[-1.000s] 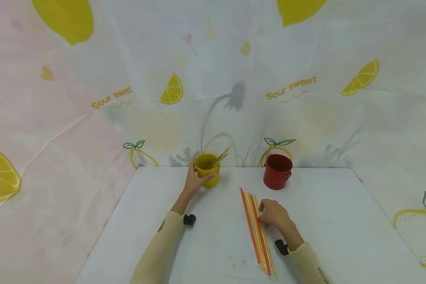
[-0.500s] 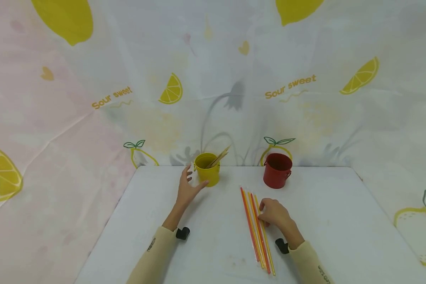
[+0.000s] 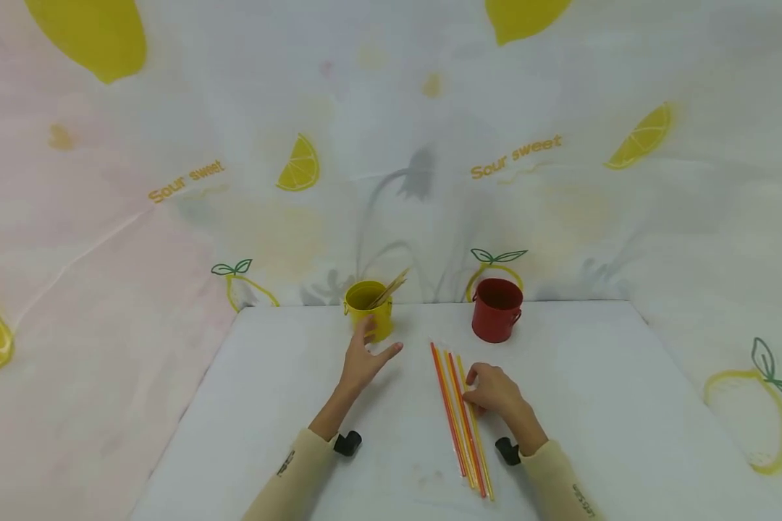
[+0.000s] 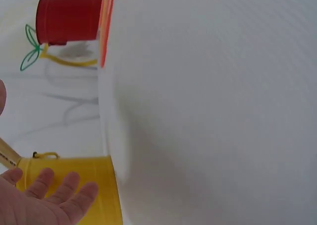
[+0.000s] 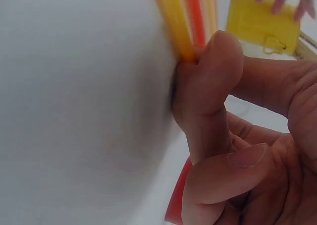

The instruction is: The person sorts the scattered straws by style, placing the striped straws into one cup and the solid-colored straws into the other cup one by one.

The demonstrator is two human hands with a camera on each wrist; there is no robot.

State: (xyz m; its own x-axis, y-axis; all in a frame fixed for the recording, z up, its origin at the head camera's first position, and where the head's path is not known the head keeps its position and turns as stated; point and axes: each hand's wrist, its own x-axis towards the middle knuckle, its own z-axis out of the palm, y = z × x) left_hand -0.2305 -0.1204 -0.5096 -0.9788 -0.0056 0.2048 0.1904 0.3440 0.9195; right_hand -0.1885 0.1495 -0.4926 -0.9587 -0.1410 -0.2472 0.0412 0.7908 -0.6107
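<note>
My right hand (image 3: 497, 396) pinches a yellow straw (image 5: 174, 24) between thumb and index finger; it is the rightmost in a row of orange-red and yellow straws (image 3: 455, 416), several of them in clear wrappers on the table. My left hand (image 3: 360, 365) is spread and holds nothing, just in front of a small yellow bucket (image 3: 383, 322). Its fingers overlap the bucket in the left wrist view, and I cannot tell whether they touch it. Thin wooden sticks (image 3: 391, 288) lean out of the yellow bucket toward the right.
A red bucket (image 3: 493, 318) stands at the back of the white table (image 3: 573, 391), beyond the straws. Behind the table's far edge hangs a pale cloth (image 3: 417, 217) printed with lemons and lettering.
My left hand has let go of the yellow bucket, drawn back to the left, then swung right in front of it. My right hand stays on the straw. The head view has shifted slightly.
</note>
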